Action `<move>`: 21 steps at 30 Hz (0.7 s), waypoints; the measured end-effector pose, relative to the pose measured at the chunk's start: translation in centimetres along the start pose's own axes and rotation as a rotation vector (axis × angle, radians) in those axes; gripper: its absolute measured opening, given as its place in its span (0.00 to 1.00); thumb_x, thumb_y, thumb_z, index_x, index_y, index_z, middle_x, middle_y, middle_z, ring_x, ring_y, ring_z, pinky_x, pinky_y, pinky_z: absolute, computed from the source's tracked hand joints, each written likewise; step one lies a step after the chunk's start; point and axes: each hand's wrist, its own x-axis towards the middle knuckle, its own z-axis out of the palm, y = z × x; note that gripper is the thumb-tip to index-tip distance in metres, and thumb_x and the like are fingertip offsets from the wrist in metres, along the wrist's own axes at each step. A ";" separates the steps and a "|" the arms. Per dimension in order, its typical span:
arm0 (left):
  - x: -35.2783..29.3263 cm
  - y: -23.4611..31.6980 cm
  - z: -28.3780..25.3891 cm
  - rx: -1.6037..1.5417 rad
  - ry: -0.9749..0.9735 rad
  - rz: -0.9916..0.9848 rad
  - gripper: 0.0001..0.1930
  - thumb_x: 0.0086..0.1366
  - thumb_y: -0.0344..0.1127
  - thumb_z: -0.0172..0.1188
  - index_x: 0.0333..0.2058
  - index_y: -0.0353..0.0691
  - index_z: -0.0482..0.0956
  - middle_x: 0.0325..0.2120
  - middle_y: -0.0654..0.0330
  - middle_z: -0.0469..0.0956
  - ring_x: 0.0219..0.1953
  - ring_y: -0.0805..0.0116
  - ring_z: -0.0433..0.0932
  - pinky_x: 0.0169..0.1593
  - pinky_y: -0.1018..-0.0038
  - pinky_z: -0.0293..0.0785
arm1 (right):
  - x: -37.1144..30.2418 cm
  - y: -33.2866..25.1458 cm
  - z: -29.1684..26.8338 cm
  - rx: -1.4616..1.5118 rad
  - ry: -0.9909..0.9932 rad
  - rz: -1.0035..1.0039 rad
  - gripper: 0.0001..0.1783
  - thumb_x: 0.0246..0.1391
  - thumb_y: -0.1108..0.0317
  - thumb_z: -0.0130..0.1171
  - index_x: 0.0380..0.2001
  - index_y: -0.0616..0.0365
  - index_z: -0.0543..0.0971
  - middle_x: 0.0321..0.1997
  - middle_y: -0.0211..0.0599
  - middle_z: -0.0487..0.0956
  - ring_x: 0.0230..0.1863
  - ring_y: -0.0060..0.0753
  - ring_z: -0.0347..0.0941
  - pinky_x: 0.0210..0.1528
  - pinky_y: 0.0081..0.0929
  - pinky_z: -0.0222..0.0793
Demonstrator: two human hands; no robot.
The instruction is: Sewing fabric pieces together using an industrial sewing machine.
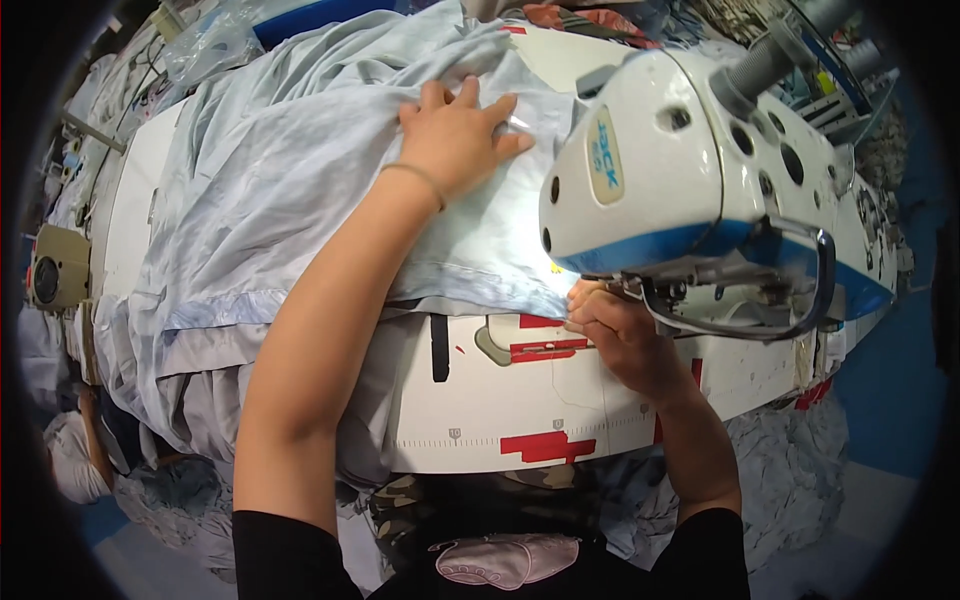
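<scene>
A light blue-grey cloth (280,210) lies in folds over a white sewing table (470,420). My left hand (455,135) rests on it with fingers spread, pressing it flat. Under the head of a white and blue sewing machine (640,160), my right hand (620,330) has its fingers closed at the cloth's near corner. The fingertips seem to pinch the hemmed edge there, partly covered by the machine head. A lamp lights the cloth beside the needle area, and the needle itself is hidden.
Red tape pieces (545,447) and a printed ruler mark the table's near edge. A metal knee-shaped loop (815,290) sticks out from the machine. Heaped grey cloth (780,480) lies below at right. A blue bin (320,20) stands at the back; another person's arm (95,440) shows at far left.
</scene>
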 end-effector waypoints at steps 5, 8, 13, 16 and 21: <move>4.5 -1.3 1.5 -0.007 0.021 -0.059 0.23 0.72 0.62 0.56 0.59 0.63 0.82 0.65 0.57 0.74 0.67 0.45 0.65 0.62 0.39 0.59 | -0.5 0.9 0.4 0.015 -0.060 0.109 0.03 0.59 0.81 0.63 0.32 0.64 0.80 0.41 0.41 0.82 0.51 0.42 0.79 0.62 0.41 0.74; 2.0 -0.3 -2.2 -0.105 0.196 0.109 0.15 0.68 0.42 0.64 0.50 0.46 0.83 0.53 0.52 0.78 0.58 0.45 0.74 0.55 0.51 0.71 | -0.9 1.4 0.8 0.152 -0.045 0.148 0.03 0.59 0.81 0.63 0.32 0.64 0.80 0.41 0.41 0.83 0.51 0.43 0.80 0.61 0.40 0.74; -10.5 5.2 -8.3 -0.614 0.082 0.324 0.13 0.62 0.30 0.68 0.45 0.37 0.80 0.42 0.53 0.76 0.36 0.54 0.82 0.34 0.62 0.79 | -0.8 1.5 0.9 0.416 0.007 0.206 0.02 0.58 0.81 0.63 0.33 0.66 0.79 0.42 0.43 0.82 0.51 0.43 0.80 0.60 0.38 0.75; -13.3 6.2 -8.5 -0.602 -0.210 0.316 0.22 0.62 0.35 0.70 0.54 0.39 0.80 0.45 0.57 0.76 0.35 0.58 0.82 0.33 0.64 0.79 | -0.2 1.4 0.5 0.243 0.007 0.074 0.03 0.57 0.82 0.63 0.33 0.66 0.79 0.42 0.44 0.81 0.49 0.43 0.79 0.57 0.37 0.75; -13.2 6.7 -8.8 -0.467 -0.201 0.385 0.25 0.60 0.39 0.72 0.55 0.38 0.80 0.48 0.59 0.75 0.39 0.63 0.81 0.33 0.65 0.79 | 0.8 1.1 -0.2 0.105 -0.033 -0.041 0.04 0.57 0.81 0.65 0.33 0.65 0.79 0.41 0.43 0.82 0.47 0.43 0.79 0.54 0.37 0.76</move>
